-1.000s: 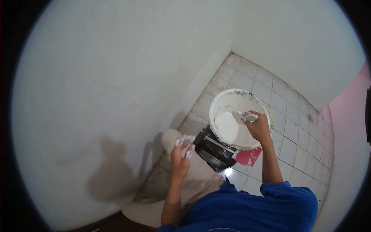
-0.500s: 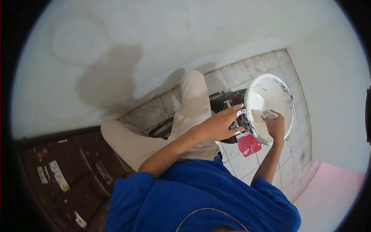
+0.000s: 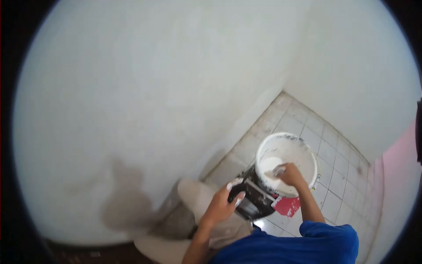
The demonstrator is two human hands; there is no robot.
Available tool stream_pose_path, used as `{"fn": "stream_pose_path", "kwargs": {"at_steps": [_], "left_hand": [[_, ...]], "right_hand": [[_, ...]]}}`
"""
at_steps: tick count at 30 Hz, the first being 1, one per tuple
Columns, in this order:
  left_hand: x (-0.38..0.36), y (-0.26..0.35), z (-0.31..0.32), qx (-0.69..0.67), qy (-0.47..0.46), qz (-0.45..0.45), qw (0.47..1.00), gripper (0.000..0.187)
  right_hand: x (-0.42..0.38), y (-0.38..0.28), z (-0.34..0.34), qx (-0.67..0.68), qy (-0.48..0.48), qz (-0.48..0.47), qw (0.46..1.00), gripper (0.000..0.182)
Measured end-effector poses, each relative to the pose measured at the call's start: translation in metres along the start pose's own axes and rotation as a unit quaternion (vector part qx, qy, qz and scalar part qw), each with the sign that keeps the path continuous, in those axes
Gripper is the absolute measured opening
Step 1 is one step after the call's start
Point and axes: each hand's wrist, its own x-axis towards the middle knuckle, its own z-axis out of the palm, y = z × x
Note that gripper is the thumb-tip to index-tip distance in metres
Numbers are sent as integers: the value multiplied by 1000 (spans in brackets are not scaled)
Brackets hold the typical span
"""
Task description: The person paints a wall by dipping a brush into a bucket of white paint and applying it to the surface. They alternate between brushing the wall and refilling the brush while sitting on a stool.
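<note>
Down in the corner: tiled floor (image 3: 327, 152) meets two pale plastered walls (image 3: 145, 88); seen from above, over a blue sleeve (image 3: 327, 242).
Bucket: white bucket (image 3: 307, 154), rim smeared and speckled dark, stands upright on the floor tiles, close to the wall corner.
Bucket contents: thick white paste (image 3: 268, 165) lies in the bottom, with more coating the inner wall; it fills only the lower part.
Dark container: black container (image 3: 255, 198), streaked with white, sits just beside the bucket on its near-left side, touching or nearly touching it; whether anything is in it cannot be told.
Red piece: red item (image 3: 288, 206), spattered white, lies on the floor at the bucket's base, partly under the right forearm.
Right hand: right hand (image 3: 291, 174) is down inside the bucket, grip closed around a small tool (image 3: 278, 169) whose pale end pokes out toward the paste. What kind of tool cannot be told.
Left hand: left hand (image 3: 222, 202) rests on the upper edge of the black container, fingers (image 3: 235, 203) curled loosely over it, fingertips caked white; grip not fully closed.
Leg: beige trouser knee (image 3: 193, 198) is bent beneath the left hand, beside the black container.
Wall mark: darker damp-looking patch (image 3: 125, 198) low on the left wall.
</note>
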Motion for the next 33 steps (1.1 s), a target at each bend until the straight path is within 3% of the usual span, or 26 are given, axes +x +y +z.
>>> {"fn": "stream_pose_path", "kwargs": {"at_steps": [2,3,7,9,11,14,17,23,28,32,33], "left_hand": [[5,6,1,11,-19,-4,1000,39],[6,9,1,15,-21,-17,1000,38],[1,10,1,24,-74,-18,997,40],[-5,5,1,-10,-75,-20,997,40],[-5,8,2,-24,-76,-38,996,40],[-2,12,4,-29,-82,-35,996,40],[-1,8,6,-21,-84,-25,996,39],[-2,4,-9,-5,-63,-50,997,39],[-8,-7,-19,31,-54,-64,996,40],[-16,-15,-26,46,-29,-53,997,41],[-17,-19,-24,66,-21,-35,997,41]], "right_hand": [[2,3,9,-42,-42,-36,998,24],[-3,-6,0,-11,-119,22,993,33],[3,14,15,-75,-62,54,994,50],[7,10,8,-79,-64,68,992,47],[8,17,16,-59,-41,11,997,46],[6,10,25,-77,-102,-3,992,43],[12,17,33,-74,-69,31,994,35],[17,11,22,-14,-28,-2,1000,35],[25,38,35,-127,-187,-65,972,36],[17,12,7,-65,-234,64,968,36],[18,18,11,-69,-220,33,972,36]]}}
